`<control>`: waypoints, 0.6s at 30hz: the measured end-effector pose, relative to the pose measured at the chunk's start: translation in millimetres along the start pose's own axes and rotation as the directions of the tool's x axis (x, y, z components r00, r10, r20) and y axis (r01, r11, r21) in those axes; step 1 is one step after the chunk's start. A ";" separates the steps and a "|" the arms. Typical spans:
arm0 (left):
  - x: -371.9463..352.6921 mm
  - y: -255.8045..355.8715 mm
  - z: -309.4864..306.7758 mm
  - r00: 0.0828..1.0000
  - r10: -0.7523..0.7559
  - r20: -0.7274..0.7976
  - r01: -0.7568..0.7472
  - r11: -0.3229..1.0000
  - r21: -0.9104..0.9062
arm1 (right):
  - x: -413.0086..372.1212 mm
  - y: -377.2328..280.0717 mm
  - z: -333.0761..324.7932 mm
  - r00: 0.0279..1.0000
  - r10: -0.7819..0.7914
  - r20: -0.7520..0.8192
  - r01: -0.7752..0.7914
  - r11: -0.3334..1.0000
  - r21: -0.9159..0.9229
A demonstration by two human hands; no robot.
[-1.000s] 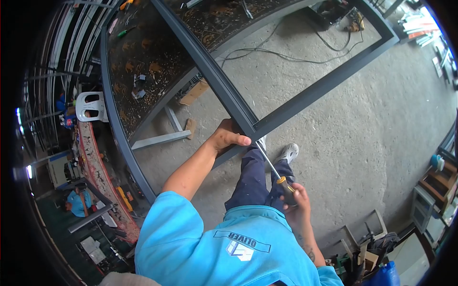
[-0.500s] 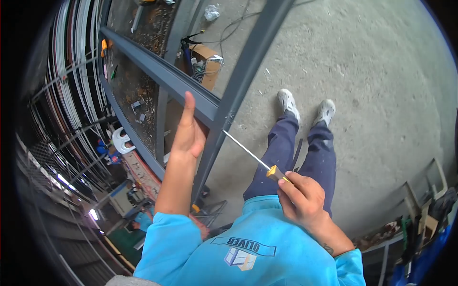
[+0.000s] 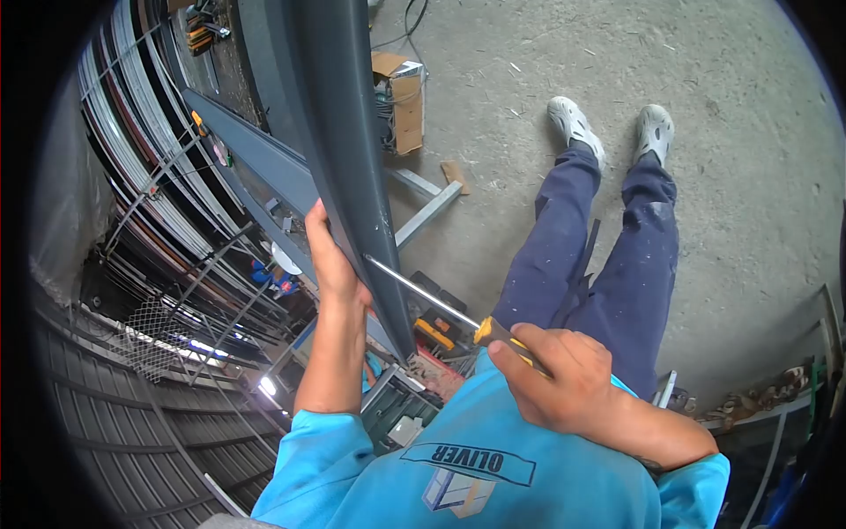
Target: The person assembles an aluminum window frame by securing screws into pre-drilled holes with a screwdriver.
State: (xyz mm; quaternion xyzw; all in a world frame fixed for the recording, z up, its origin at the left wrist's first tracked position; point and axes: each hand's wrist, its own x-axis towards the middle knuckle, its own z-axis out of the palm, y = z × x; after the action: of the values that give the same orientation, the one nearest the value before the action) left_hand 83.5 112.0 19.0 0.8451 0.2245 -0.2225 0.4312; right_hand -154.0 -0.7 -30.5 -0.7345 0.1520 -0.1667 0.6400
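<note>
1. Right hand (image 3: 560,375): fingers wrapped round the handle of the screwdriver (image 3: 451,312), clamped on it, thumb laid along the handle toward the shaft.
2. Screwdriver: runs from the right hand up and left, at a slant; shaft bare between handle and frame (image 3: 348,132).
3. Tip meets the near face of the frame's big grey bar, just right of the left hand (image 3: 337,269); can't tell how far in, if at all.
4. Left hand: against the left side of the same bar, thumb pointing up along it. Fingers mostly hidden behind the bar, so can't tell if they're closed on it.
5. Hands well apart, screwdriver bridging the gap; right hand is in front of the shirt (image 3: 493,450), left one farther forward.
6. Frame: big bar slants across, second grey bar (image 3: 251,150) joins it from upper left, above the left thumb.
7. Floor (image 3: 749,194) right of the frame: open cardboard box (image 3: 408,115) just beside the bar, wood scrap (image 3: 456,176) near a metal leg (image 3: 429,214), both shoes (image 3: 575,128) farther right.
</note>
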 end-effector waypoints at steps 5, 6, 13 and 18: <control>0.1 -1.3 -7.4 0.994 -0.024 0.106 0.020 0.999 0.035 | 8.0 -7.6 -7.8 0.982 0.160 0.104 -0.178 0.964 0.197; 0.6 -1.9 -6.3 0.998 -0.017 0.068 0.013 0.998 0.057 | 10.6 -10.9 -9.2 0.970 0.216 0.109 -0.238 0.933 0.271; 0.5 -2.8 -11.2 0.997 -0.047 0.055 0.045 0.998 0.038 | 28.5 -26.6 -32.5 0.660 0.587 0.469 -0.723 0.326 0.609; -0.4 -2.9 -8.7 0.998 -0.064 -0.012 0.064 0.998 0.000 | 34.2 -10.0 -38.1 0.069 0.359 0.931 -0.479 -0.807 0.346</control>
State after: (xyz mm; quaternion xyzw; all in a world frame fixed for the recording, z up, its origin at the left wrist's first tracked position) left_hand 83.1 120.7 22.0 0.8389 0.2538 -0.2311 0.4224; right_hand -139.9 -48.2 -14.1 0.2946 0.4073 0.3169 0.8043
